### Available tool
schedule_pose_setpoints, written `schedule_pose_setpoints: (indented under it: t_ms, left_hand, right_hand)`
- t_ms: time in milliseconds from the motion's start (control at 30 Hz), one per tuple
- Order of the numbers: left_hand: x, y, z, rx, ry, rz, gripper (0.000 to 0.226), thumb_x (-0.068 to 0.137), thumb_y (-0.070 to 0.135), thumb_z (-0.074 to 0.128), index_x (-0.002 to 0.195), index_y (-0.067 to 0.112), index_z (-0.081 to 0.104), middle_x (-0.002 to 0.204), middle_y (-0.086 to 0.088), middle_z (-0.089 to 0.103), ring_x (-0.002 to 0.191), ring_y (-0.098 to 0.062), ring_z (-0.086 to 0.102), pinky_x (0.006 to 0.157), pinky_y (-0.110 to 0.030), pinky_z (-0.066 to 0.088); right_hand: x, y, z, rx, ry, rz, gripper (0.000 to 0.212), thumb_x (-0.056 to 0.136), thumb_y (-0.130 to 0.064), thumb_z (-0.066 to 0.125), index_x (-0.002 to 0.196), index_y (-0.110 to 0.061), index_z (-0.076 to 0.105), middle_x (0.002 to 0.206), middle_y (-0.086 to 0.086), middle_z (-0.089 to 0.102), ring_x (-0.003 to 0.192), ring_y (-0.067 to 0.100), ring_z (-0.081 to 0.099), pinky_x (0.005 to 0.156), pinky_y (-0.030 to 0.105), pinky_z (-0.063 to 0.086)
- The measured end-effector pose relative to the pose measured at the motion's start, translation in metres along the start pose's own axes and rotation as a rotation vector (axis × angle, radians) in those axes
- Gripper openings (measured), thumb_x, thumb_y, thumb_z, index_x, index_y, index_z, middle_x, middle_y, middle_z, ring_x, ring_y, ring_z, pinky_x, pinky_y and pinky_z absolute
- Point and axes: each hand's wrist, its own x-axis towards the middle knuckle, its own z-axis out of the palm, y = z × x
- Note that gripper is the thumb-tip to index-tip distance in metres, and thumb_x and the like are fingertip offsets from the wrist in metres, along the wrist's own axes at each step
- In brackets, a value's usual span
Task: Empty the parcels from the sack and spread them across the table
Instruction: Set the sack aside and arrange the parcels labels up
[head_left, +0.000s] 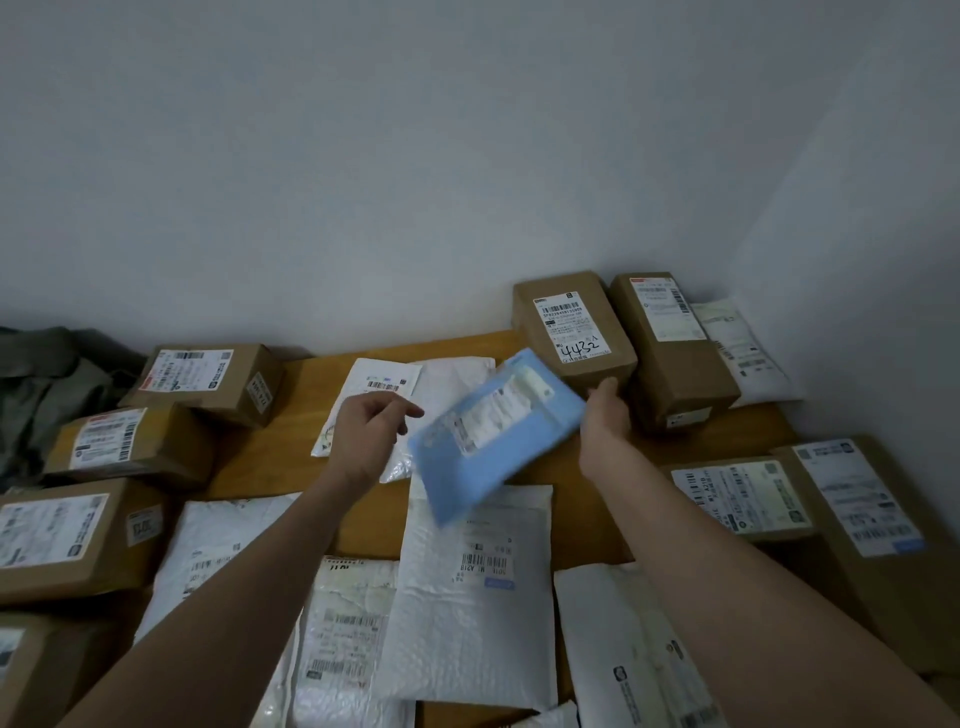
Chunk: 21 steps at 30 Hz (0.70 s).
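A light blue mailer (498, 431) with a white label hangs tilted above the middle of the wooden table (561, 467), blurred. My right hand (605, 415) holds it at its right edge, thumb on top, fingers hidden behind it. Just left of the mailer's corner, my left hand (369, 431) hovers with loosely bent fingers and holds nothing. White padded mailers (467, 587) and brown cartons (571, 327) lie spread over the table. A grey-green sack (41, 374) lies crumpled at the far left.
Cartons line the left edge (130, 447) and the right edge (862, 525). Two tall cartons (670, 348) stand in the back right corner against the white wall. Bare wood shows around the table's middle and back.
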Motion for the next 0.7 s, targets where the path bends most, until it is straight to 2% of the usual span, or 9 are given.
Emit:
schedule_pose_setpoints:
  t_ms: [67,167,200,267,333,400,467,600,700]
  left_hand:
    - [-0.001,-0.009,0.002,0.016,0.046,-0.105,0.024,0.088,0.017,0.051,0.085,0.004,0.071,0.074,-0.008,0.061,0.071,-0.018,0.053,0.062,-0.027,0.045]
    - [-0.001,-0.029,0.008,0.055,0.079,-0.292,0.014,0.094,0.015,0.05,0.094,0.007,0.062,0.091,-0.01,0.062,0.084,-0.025,0.057,0.079,-0.038,0.051]
    - [-0.002,-0.035,0.01,0.061,0.058,-0.367,0.011,0.094,0.015,0.05,0.092,0.008,0.059,0.09,-0.01,0.06,0.081,-0.024,0.055,0.076,-0.037,0.05]
    - [-0.007,-0.044,0.015,0.055,0.001,-0.515,0.011,0.095,0.018,0.051,0.086,0.011,0.051,0.082,-0.008,0.052,0.072,-0.02,0.048,0.063,-0.03,0.043]
    - [-0.011,-0.052,0.019,0.014,-0.024,-0.627,0.016,0.095,0.024,0.054,0.098,0.009,0.051,0.089,-0.009,0.052,0.077,-0.021,0.049,0.063,-0.029,0.042]
    - [-0.014,-0.059,0.023,-0.024,-0.026,-0.692,0.031,0.094,0.029,0.056,0.114,0.007,0.05,0.105,-0.012,0.056,0.088,-0.024,0.053,0.071,-0.033,0.046]
    - [-0.014,-0.064,0.027,-0.05,-0.031,-0.733,0.039,0.093,0.03,0.058,0.123,0.006,0.05,0.114,-0.013,0.057,0.094,-0.027,0.057,0.077,-0.036,0.048]
    - [-0.011,-0.068,0.033,-0.096,-0.046,-0.78,0.039,0.093,0.025,0.059,0.125,0.005,0.05,0.113,-0.014,0.058,0.099,-0.029,0.059,0.08,-0.036,0.051]
    - [-0.009,-0.071,0.035,-0.124,-0.051,-0.786,0.034,0.093,0.02,0.059,0.122,0.003,0.054,0.109,-0.013,0.061,0.097,-0.028,0.062,0.08,-0.036,0.052]
  right_hand:
    - [-0.002,0.0,-0.008,-0.081,-0.003,0.014,0.042,0.103,-0.037,0.03,0.121,-0.009,0.056,0.113,0.009,0.059,0.098,0.025,0.056,0.084,0.035,0.044]
    - [-0.006,0.005,-0.017,-0.276,-0.078,0.034,0.022,0.097,-0.025,0.04,0.091,-0.009,0.054,0.092,0.008,0.055,0.078,0.019,0.052,0.07,0.031,0.041]
    - [-0.007,0.006,-0.018,-0.322,-0.11,0.042,0.02,0.095,-0.022,0.043,0.083,-0.01,0.052,0.088,0.007,0.054,0.075,0.018,0.051,0.067,0.029,0.04]
    - [-0.006,0.011,-0.019,-0.388,-0.166,0.053,0.017,0.091,-0.019,0.047,0.077,-0.011,0.052,0.09,0.008,0.057,0.082,0.022,0.056,0.07,0.029,0.042]
    - [-0.003,0.015,-0.018,-0.461,-0.192,0.039,0.015,0.088,-0.017,0.048,0.075,-0.011,0.053,0.097,0.011,0.061,0.092,0.026,0.06,0.071,0.03,0.043]
    - [-0.001,0.019,-0.017,-0.523,-0.222,0.03,0.016,0.088,-0.016,0.049,0.074,-0.011,0.053,0.097,0.012,0.062,0.091,0.027,0.06,0.067,0.028,0.042]
    - [-0.003,0.021,-0.016,-0.569,-0.257,0.013,0.015,0.09,-0.017,0.051,0.078,-0.009,0.056,0.097,0.012,0.062,0.09,0.026,0.06,0.067,0.027,0.043]
    - [-0.004,0.022,-0.012,-0.627,-0.322,0.001,0.018,0.096,-0.022,0.049,0.103,-0.008,0.059,0.087,0.004,0.057,0.081,0.017,0.054,0.069,0.027,0.043]
    - [-0.002,0.025,-0.009,-0.635,-0.367,0.018,0.02,0.098,-0.026,0.05,0.106,-0.009,0.057,0.085,0.0,0.057,0.075,0.012,0.054,0.062,0.025,0.043]
